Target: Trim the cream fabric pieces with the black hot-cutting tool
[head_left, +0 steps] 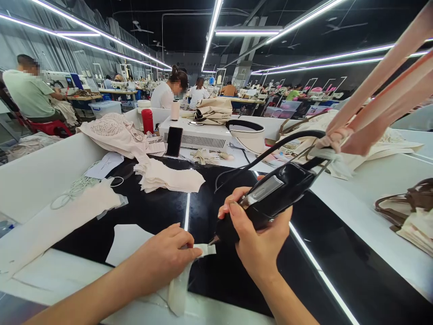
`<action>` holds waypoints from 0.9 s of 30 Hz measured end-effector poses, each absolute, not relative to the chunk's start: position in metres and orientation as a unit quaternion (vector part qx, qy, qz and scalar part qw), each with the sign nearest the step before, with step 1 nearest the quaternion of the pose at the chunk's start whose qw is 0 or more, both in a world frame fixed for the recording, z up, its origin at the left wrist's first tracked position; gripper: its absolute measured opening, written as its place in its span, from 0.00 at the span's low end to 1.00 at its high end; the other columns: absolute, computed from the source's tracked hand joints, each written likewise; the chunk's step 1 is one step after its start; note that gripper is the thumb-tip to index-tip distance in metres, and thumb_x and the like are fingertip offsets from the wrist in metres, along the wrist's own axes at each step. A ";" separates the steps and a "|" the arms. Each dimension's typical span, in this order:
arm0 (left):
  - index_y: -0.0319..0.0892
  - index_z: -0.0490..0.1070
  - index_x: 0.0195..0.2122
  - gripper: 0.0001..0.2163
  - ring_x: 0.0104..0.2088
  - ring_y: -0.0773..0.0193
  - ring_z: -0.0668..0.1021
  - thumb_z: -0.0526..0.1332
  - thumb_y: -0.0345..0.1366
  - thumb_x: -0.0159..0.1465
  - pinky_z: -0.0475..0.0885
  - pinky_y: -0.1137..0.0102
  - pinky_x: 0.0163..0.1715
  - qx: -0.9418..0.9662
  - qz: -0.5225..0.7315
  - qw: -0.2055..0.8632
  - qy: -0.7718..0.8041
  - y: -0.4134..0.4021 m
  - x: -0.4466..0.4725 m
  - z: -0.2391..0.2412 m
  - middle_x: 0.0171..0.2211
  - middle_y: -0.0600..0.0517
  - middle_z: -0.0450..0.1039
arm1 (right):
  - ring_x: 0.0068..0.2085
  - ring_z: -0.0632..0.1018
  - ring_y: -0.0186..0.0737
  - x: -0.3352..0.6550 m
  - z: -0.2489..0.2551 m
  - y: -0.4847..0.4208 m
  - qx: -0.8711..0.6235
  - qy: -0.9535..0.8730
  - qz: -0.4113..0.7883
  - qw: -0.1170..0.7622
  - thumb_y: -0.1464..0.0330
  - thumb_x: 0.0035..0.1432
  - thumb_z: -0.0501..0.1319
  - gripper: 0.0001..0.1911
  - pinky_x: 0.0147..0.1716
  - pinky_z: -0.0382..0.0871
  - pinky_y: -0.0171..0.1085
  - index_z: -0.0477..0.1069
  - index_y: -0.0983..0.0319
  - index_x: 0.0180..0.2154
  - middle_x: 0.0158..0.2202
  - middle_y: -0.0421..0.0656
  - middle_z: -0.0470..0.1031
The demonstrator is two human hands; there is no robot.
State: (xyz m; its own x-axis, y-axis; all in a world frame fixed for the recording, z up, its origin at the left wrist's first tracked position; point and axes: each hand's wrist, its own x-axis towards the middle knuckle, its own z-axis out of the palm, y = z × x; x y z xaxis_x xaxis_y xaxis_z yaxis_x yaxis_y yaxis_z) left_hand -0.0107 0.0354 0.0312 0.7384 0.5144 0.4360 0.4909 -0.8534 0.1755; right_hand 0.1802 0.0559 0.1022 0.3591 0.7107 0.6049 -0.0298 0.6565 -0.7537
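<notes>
"How far has the work been brought?"
"The strip (204, 249) is held on the surface (158, 210), just beside the tip of the tool (287, 180). It is judged to be unfinished, with work at that end left to be done."
"And the hands?"
"The strip is pinched between the thumb and curled fingers of the left hand (169, 255); the tool is gripped by the right hand (260, 239), fingers wrapped around it."
"Is anything done?"
"A stack (172, 176) is laid to the left of the tool; whether its pieces are finished cannot be told."
"What is hidden?"
"Part of the strip is covered by the left hand. Contact at the tool's tip cannot be made out. The ties (382, 95), knotted beyond the tool, are cut off."
</notes>
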 end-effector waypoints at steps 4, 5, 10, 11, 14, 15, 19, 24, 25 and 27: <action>0.41 0.77 0.53 0.15 0.39 0.60 0.78 0.55 0.20 0.73 0.82 0.61 0.48 0.933 0.239 0.028 0.267 0.036 -0.012 0.034 0.40 0.49 0.74 | 0.23 0.77 0.31 0.181 0.104 0.056 -0.339 -0.507 0.248 0.752 0.74 0.55 0.69 0.17 0.22 0.78 0.33 0.66 0.53 0.41 0.31 0.31 0.78; 0.41 0.77 0.52 0.15 0.39 0.61 0.78 0.54 0.21 0.73 0.81 0.60 0.50 0.933 0.242 0.029 0.264 0.036 -0.013 0.035 0.41 0.49 0.75 | 0.23 0.77 0.31 0.181 0.104 0.055 -0.336 -0.505 0.252 0.754 0.74 0.56 0.69 0.17 0.22 0.78 0.33 0.66 0.53 0.42 0.32 0.31 0.78; 0.41 0.77 0.52 0.15 0.39 0.61 0.79 0.54 0.20 0.73 0.80 0.57 0.55 0.933 0.248 0.037 0.260 0.036 -0.014 0.035 0.41 0.49 0.75 | 0.24 0.78 0.32 0.180 0.105 0.046 -0.316 -0.502 0.284 0.754 0.76 0.56 0.69 0.18 0.22 0.78 0.34 0.67 0.52 0.43 0.32 0.31 0.77; 0.41 0.77 0.52 0.16 0.39 0.61 0.79 0.54 0.20 0.73 0.79 0.55 0.57 0.933 0.244 0.039 0.261 0.036 -0.014 0.035 0.41 0.49 0.75 | 0.24 0.78 0.32 0.179 0.105 0.045 -0.312 -0.504 0.289 0.752 0.76 0.56 0.69 0.18 0.22 0.78 0.34 0.68 0.52 0.42 0.32 0.31 0.77; 0.42 0.76 0.53 0.16 0.39 0.62 0.80 0.55 0.20 0.72 0.76 0.50 0.62 0.935 0.234 0.040 0.265 0.035 -0.015 0.035 0.41 0.50 0.75 | 0.23 0.78 0.31 0.175 0.103 0.042 -0.301 -0.507 0.302 0.749 0.76 0.56 0.69 0.18 0.21 0.78 0.32 0.67 0.52 0.42 0.32 0.31 0.78; 0.42 0.76 0.53 0.16 0.40 0.62 0.80 0.55 0.20 0.72 0.75 0.50 0.62 0.935 0.233 0.039 0.265 0.035 -0.015 0.035 0.41 0.50 0.75 | 0.23 0.78 0.31 0.174 0.103 0.042 -0.299 -0.508 0.304 0.748 0.76 0.57 0.69 0.17 0.21 0.77 0.32 0.67 0.52 0.42 0.33 0.31 0.78; 0.42 0.76 0.53 0.16 0.40 0.62 0.80 0.56 0.20 0.72 0.77 0.54 0.60 0.935 0.236 0.039 0.263 0.036 -0.014 0.035 0.41 0.50 0.75 | 0.24 0.78 0.31 0.173 0.102 0.042 -0.300 -0.515 0.301 0.745 0.77 0.57 0.68 0.16 0.22 0.78 0.32 0.68 0.53 0.41 0.33 0.32 0.78; 0.41 0.77 0.52 0.14 0.40 0.62 0.80 0.57 0.20 0.72 0.79 0.58 0.57 0.933 0.251 0.038 0.256 0.036 -0.014 0.034 0.41 0.49 0.75 | 0.24 0.78 0.32 0.180 0.103 0.042 -0.315 -0.509 0.281 0.750 0.76 0.57 0.69 0.17 0.22 0.78 0.33 0.68 0.53 0.43 0.33 0.32 0.78; 0.41 0.77 0.52 0.14 0.40 0.62 0.79 0.57 0.20 0.72 0.79 0.59 0.55 0.932 0.253 0.038 0.256 0.036 -0.014 0.034 0.42 0.49 0.75 | 0.24 0.78 0.32 0.182 0.103 0.042 -0.318 -0.506 0.277 0.752 0.75 0.57 0.70 0.17 0.22 0.78 0.34 0.68 0.53 0.43 0.33 0.32 0.78; 0.42 0.77 0.52 0.15 0.40 0.62 0.79 0.58 0.20 0.71 0.80 0.61 0.54 0.932 0.247 0.041 0.261 0.036 -0.014 0.034 0.42 0.49 0.75 | 0.24 0.78 0.33 0.184 0.103 0.042 -0.321 -0.504 0.276 0.753 0.75 0.57 0.70 0.18 0.22 0.78 0.34 0.68 0.53 0.44 0.33 0.32 0.77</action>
State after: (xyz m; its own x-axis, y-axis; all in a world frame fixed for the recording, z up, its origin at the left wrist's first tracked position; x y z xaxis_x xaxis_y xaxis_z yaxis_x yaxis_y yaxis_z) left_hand -0.0145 0.0358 0.0342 0.7423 0.5069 0.4383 0.4664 -0.8604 0.2053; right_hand 0.1845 0.0421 0.1028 0.3392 0.7396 0.5813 -0.0925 0.6412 -0.7618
